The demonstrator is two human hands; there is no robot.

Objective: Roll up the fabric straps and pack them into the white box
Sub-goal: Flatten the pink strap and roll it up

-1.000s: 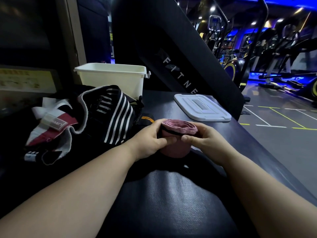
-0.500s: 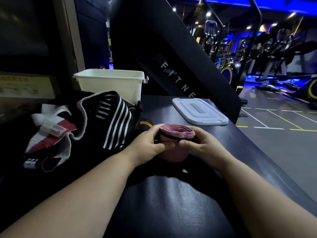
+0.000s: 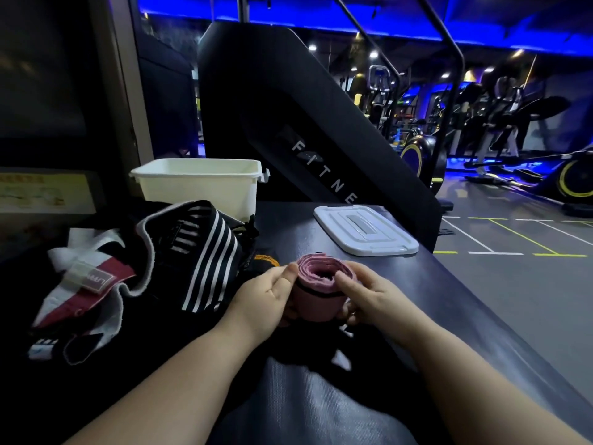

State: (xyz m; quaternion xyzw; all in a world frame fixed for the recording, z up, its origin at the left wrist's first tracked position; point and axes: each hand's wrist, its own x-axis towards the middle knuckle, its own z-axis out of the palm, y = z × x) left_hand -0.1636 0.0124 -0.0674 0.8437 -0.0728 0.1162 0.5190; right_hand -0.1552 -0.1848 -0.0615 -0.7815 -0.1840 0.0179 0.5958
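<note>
**Head view.** A rolled pink strap is held upright near the middle of the bench, its open spiral end facing up and a thin black band running round it just below the top. The left hand grips its left side, with the thumb against the upper rim and the fingers curled under the lower wall. The right hand grips the right side, with 1 fingertip pressed on the rim and the other fingers curled round the base. Whether the roll touches the bench cannot be told, because the hands hide its base.

The white box stands upright and uncovered toward the far left corner of the bench, well apart from the roll. Its inside cannot be seen from this angle. Its lid lies flat near the far right edge, apart from the box.

A heap of unrolled straps lies between the hands and the box. A black strap with white stripes arches up and covers the lower front wall of the box. A red and white strap with a label lies toward the left edge.

A slanted black machine panel lettered "FITNE" rises behind the far edge. To the right of the bench is a grey floor with white and yellow lines, and exercise machines stand under blue light.
</note>
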